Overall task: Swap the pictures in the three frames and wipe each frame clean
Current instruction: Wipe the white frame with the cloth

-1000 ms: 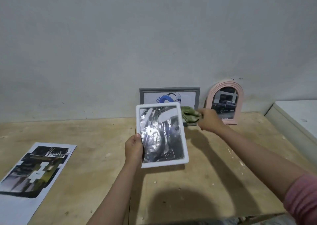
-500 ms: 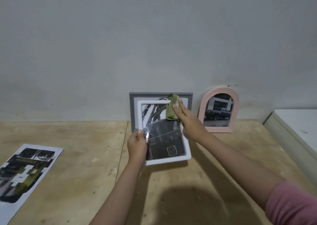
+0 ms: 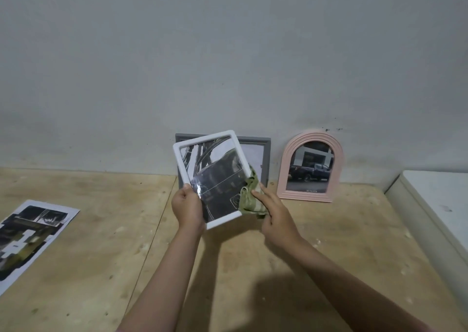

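Since half a second ago the green cloth [image 3: 250, 197] has slid from the top right corner of the white frame [image 3: 212, 177] down to its lower right edge, and the frame now sits tilted, its top leaning left. Largest in view is the plywood table [image 3: 106, 250], running up to a grey wall. On its left part lies a loose printed picture [image 3: 27, 238], flat and well apart from the rest. Against the wall lean the grey frame [image 3: 266, 159], mostly hidden behind the white one, and the pink arched frame [image 3: 310, 166] just beside it, showing a dark pickup truck. A white cabinet edge [image 3: 435, 205] stands at the far right. Held above the table, the white frame carries a dark picture under glossy glazing. Gripping its lower left edge is the left hand [image 3: 188, 206], fingers curled round the rim. With fingers extended, the right hand [image 3: 274, 216] presses the bunched cloth against the frame's right side.
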Tool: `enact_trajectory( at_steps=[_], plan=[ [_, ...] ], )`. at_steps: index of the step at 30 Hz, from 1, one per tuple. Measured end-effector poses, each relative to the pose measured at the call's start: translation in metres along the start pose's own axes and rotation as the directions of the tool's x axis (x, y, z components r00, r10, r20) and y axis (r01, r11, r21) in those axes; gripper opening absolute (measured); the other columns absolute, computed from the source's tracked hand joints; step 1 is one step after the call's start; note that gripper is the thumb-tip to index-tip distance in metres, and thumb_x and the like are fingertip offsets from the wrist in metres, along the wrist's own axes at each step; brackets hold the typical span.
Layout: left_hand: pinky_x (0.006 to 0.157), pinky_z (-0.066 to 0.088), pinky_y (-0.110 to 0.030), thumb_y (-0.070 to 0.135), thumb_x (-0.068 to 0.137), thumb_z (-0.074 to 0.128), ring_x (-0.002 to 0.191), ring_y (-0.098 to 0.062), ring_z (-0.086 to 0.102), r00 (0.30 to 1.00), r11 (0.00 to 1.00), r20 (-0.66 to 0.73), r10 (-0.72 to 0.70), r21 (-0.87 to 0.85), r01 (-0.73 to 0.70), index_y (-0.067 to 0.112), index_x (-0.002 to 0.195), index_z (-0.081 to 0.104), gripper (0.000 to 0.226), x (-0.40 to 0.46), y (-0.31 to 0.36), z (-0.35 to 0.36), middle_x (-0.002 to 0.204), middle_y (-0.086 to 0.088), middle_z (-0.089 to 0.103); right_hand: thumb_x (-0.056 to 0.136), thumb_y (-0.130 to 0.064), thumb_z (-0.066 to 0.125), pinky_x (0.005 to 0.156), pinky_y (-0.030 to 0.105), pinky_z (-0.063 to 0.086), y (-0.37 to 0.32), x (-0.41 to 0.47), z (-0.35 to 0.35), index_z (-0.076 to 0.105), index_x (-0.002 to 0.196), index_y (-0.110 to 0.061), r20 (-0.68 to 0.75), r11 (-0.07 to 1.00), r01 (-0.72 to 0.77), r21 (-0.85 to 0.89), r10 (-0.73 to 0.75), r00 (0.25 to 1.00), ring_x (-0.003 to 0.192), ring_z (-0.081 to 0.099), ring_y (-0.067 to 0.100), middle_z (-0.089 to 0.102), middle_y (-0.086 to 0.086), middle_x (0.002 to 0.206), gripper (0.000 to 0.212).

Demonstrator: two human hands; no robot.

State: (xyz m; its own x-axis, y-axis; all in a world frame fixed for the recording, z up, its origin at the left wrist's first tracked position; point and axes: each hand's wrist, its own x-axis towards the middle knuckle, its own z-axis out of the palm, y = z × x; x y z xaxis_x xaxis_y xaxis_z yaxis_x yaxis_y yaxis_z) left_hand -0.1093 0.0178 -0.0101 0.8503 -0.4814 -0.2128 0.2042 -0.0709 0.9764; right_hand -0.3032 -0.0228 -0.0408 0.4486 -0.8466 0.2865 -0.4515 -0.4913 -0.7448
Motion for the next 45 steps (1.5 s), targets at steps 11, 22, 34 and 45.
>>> enact_trajectory(
  at_steps=[11, 22, 34, 45],
  plan=[
    [0.058, 0.039, -0.027, 0.023, 0.100, 0.043, 0.065, -0.017, 0.047, 0.967, 0.963, 0.150, 0.207, 0.146, -0.228, 0.005, 0.080, 0.057, 0.029, -0.043, -0.005, 0.017, 0.072, -0.008, 0.052, 0.091, 0.008, 0.034, 0.053, 0.022, 0.051, -0.011, 0.020, -0.079, 0.060, 0.102, -0.020, -0.125, 0.702, -0.340, 0.625, 0.520, 0.845, 0.071, 0.062, 0.016, 0.065, 0.004, 0.087, 0.040],
    [0.056, 0.031, -0.028, 0.014, 0.099, 0.043, 0.055, -0.014, 0.039, 0.918, 0.907, 0.220, 0.331, 0.193, -0.374, 0.012, 0.065, 0.045, 0.034, -0.084, -0.012, 0.031, 0.059, -0.003, 0.043, 0.063, 0.011, 0.032, 0.114, 0.044, 0.014, -0.031, 0.056, -0.041, 0.040, 0.142, -0.019, 0.241, 0.884, 0.452, -0.117, -0.416, 0.877, 0.138, 0.023, 0.033, 0.033, 0.009, 0.151, 0.085],
    [0.093, 0.049, -0.057, 0.053, 0.094, 0.045, 0.101, -0.040, 0.066, 0.950, 0.926, 0.266, -0.166, -0.287, 0.243, -0.006, 0.112, 0.061, 0.063, -0.067, 0.011, 0.011, 0.113, -0.027, 0.065, 0.064, 0.009, 0.038, 0.103, 0.066, 0.026, -0.012, 0.010, -0.010, 0.061, 0.125, -0.018, 0.397, 0.824, 0.567, -0.014, -0.515, 0.760, 0.130, 0.041, 0.034, 0.058, 0.007, 0.130, 0.071],
    [0.092, 0.049, -0.058, 0.048, 0.068, 0.071, 0.092, -0.035, 0.066, 0.946, 0.921, 0.184, -0.267, -0.241, 0.307, -0.004, 0.109, 0.063, 0.067, -0.054, -0.005, 0.016, 0.101, -0.020, 0.066, 0.066, -0.009, 0.024, 0.081, 0.032, 0.037, -0.014, 0.005, -0.019, 0.070, 0.109, -0.025, 0.402, 0.810, 0.583, -0.061, -0.515, 0.757, 0.092, 0.054, 0.026, 0.066, -0.007, 0.120, 0.066]
  ],
)
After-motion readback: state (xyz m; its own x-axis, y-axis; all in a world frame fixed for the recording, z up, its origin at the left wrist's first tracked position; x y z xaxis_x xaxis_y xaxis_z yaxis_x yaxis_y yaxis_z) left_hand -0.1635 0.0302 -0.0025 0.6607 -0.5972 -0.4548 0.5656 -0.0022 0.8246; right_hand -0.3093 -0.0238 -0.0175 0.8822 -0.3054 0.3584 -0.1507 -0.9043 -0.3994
